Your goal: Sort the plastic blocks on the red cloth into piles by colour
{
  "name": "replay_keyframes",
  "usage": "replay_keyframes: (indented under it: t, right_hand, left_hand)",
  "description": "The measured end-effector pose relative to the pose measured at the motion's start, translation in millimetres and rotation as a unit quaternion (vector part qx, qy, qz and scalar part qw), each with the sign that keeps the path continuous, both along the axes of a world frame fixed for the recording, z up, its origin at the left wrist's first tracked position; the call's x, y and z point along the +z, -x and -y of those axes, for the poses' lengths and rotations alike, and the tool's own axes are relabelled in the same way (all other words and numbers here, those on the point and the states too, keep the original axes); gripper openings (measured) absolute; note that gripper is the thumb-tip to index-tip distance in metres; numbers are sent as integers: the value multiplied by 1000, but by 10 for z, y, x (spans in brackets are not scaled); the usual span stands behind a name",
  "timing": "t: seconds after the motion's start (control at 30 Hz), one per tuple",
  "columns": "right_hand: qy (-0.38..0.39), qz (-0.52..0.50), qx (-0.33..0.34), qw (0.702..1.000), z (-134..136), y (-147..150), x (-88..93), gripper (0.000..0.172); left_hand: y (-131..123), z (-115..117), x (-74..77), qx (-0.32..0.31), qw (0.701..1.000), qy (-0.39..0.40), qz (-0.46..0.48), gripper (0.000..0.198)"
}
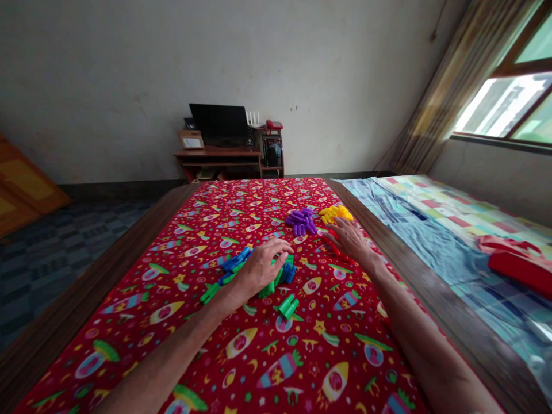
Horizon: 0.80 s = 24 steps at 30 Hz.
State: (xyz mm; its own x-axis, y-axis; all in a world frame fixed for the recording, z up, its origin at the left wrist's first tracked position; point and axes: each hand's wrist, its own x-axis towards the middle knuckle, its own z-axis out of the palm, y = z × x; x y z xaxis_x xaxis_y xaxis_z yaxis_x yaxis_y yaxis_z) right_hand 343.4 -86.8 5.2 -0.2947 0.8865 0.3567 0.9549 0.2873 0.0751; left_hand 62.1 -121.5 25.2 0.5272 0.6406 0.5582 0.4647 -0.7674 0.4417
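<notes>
My left hand (261, 265) rests palm down on a mixed heap of blue and green plastic pieces (235, 265), its fingers curled over some of them. A pair of green pieces (288, 306) lies just nearer me. My right hand (350, 237) lies flat with fingers spread over several red pieces (333, 248) on the red rocket-print cloth (241, 345). Just beyond it sit a purple pile (301, 221) and a yellow pile (335, 213).
The cloth covers a long wooden table (86, 299). A bed with a patchwork sheet (452, 230) and a red bag (520, 265) stands to the right. A desk with a dark monitor (219, 123) is against the far wall; a window (509, 103) is at right.
</notes>
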Motion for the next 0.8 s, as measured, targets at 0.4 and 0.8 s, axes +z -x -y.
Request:
replay_keyframes:
  t: [0.4, 0.8]
  right_hand:
    - [42, 16, -63, 997, -12, 6, -196, 34]
    - [29, 13, -90, 995, -35, -123, -201, 31]
  left_hand:
    - [-1, 21, -20, -16, 999, 23, -30, 20]
    - [12, 19, -53, -19, 999, 18, -40, 19]
